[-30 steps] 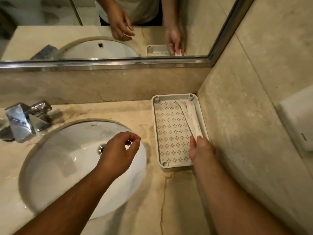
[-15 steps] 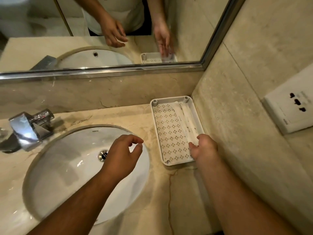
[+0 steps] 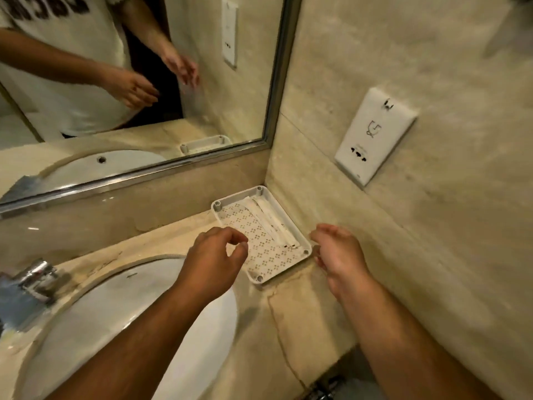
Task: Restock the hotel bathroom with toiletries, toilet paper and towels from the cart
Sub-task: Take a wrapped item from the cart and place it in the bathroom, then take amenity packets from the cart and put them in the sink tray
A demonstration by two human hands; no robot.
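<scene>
A white perforated amenity tray [image 3: 308,250] sits in the back right corner of the marble counter, against the side wall. Two long white wrapped toiletry packets [image 3: 269,219] lie along its right side. My right hand [image 3: 340,252] hovers just right of the tray's near corner, fingers loosely curled, holding nothing and apart from the packets. My left hand [image 3: 215,258] hangs over the tray's left edge and the basin rim, fingers loosely curled with thumb near fingertips, empty.
A white oval sink [image 3: 115,307] fills the counter's left, with a chrome tap [image 3: 34,281] at its far left. A framed mirror [image 3: 144,82] runs along the back wall. A white socket plate [image 3: 375,137] is on the right wall. The counter's front edge drops off at lower right.
My right hand let go of the packets and drew back to the right of the tray. The view tilted up and turned right; my left hand drifted toward the tray.
</scene>
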